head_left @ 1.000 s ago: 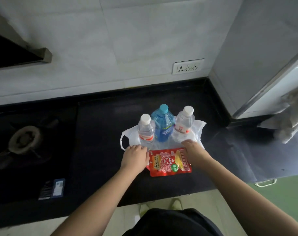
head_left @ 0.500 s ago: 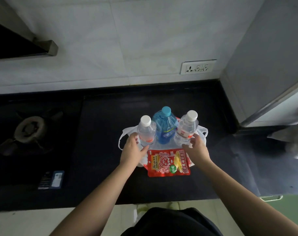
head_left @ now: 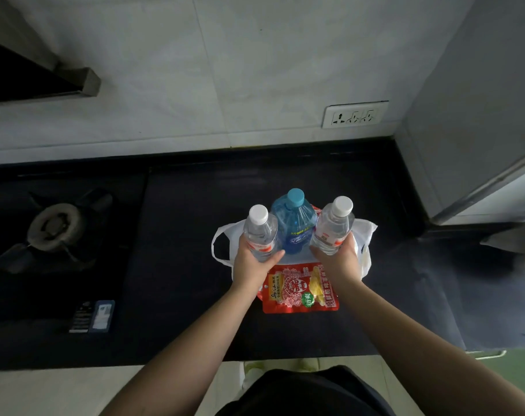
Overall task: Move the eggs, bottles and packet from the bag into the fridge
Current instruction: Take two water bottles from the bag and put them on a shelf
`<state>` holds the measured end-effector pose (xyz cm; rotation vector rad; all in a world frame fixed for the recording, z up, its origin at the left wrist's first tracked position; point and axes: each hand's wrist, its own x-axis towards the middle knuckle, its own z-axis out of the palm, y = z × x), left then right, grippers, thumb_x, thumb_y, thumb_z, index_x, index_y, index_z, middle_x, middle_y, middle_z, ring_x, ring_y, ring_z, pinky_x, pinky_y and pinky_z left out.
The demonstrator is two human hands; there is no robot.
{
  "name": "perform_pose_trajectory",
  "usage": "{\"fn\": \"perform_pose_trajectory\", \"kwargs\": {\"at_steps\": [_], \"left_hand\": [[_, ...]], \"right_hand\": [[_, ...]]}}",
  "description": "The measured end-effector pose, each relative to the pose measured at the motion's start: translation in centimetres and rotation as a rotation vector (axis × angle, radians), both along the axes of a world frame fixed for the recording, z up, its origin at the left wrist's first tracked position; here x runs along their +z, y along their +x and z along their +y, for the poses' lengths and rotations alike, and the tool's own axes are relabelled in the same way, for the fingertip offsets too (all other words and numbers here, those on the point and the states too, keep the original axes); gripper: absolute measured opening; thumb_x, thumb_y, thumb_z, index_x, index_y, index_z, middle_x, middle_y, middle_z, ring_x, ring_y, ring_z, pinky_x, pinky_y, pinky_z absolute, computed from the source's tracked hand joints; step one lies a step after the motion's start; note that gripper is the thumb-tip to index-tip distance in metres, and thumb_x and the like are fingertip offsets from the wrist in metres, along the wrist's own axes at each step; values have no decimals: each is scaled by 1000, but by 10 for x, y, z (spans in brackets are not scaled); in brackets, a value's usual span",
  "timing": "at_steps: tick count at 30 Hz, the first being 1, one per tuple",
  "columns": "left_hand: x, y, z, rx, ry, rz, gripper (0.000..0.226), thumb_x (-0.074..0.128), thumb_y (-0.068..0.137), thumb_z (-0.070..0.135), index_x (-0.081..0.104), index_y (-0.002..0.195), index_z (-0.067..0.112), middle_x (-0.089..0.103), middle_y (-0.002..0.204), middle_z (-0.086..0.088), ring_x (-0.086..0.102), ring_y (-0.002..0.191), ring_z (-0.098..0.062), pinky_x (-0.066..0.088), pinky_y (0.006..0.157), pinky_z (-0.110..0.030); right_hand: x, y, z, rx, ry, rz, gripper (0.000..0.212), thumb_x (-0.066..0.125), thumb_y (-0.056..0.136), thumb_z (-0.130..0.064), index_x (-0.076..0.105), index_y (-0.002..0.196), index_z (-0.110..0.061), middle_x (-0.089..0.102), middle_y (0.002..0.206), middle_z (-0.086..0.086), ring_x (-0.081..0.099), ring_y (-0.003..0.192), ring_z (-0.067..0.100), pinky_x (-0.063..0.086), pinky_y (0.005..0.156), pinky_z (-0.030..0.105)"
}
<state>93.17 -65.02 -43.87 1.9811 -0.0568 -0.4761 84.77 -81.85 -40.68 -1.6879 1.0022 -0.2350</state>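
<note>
Bottle pickup step — left hand (head_left: 253, 263) grips left clear white-capped plastic bottle (head_left: 261, 232), right hand (head_left: 341, 260) grips its twin (head_left: 333, 226), both upright on white plastic bag (head_left: 363, 235); next likely lift, carry to fridge.

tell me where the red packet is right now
In the head view the red packet lies flat on the black counter, centre frame, between the two wrists, just in front of the blue bottle and white bag.

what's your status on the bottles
Left hand grips left clear bottle; right hand grips right clear bottle. Blue bottle and red packet untouched on bag. Eggs unseen.
</note>
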Motion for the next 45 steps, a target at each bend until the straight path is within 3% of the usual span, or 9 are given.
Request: {"fn": "perform_pose_trajectory", "kwargs": {"at_steps": [9,16,20,25,32,36,40,42,45], "left_hand": [[8,2,5,-40,35,-176,50,78,78,39,57,117,18,68,103,9,66,98,-8,51,76,-19],[43,-5,28,-159,-59,-288,70,66,78,58,49,130,16,64,120,6,62,111,-6,56,88,-26],[73,-18,44,-178,-207,-175,77,71,81,42,30,141,18,56,132,5,57,121,-6,51,93,-22],[93,-23,67,-161,-420,51,60,72,87,23,40,138,31,61,130,11,57,123,-8,50,98,-30],[109,-20,88,-54,-664,463,60,71,80,37,50,134,21,72,114,-7,69,105,-26,53,86,-41],[121,-19,97,13,-728,629,89,71,63,57,51,135,8,73,105,-14,72,92,-27,56,75,-42],[134,-18,101,-93,-844,647,61,61,74,55,69,114,9,73,103,-12,72,90,-25,58,70,-38],[139,-18,103,-167,-910,619,59,73,66,62,77,102,15,74,105,-12,72,92,-25,59,68,-37],[145,-18,104,-134,-943,627,79,77,64,62,66,118,5,72,102,-15,72,85,-27,58,64,-39]], "right_hand": [[12,-8,3,20,-107,28,38,76,79,-35,49,104,-42,60,88,-20,59,81,2,43,61,20],[21,-19,10,6,-43,43,53,80,75,-35,54,120,-30,64,101,-15,61,90,9,48,70,24],[31,-31,18,21,49,-6,49,76,77,-42,59,119,-21,69,105,-8,69,91,10,57,82,36],[48,-53,28,-6,309,-161,32,70,84,-39,64,109,-20,74,99,5,72,87,22,57,84,47],[81,-72,33,43,702,-428,89,85,61,-51,51,133,-10,67,113,15,68,97,31,55,79,43],[105,-73,40,37,893,-517,88,90,48,-50,61,120,-8,69,99,11,68,85,24,58,73,39],[119,-77,46,82,932,-577,74,89,46,-54,72,105,-13,66,101,12,68,86,24,58,74,41],[125,-78,54,188,967,-658,79,78,58,-65,66,116,-12,68,106,14,69,92,27,57,75,44],[133,-76,67,301,1022,-736,89,64,66,-70,55,129,-8,67,115,13,67,103,28,55,82,44]]}}
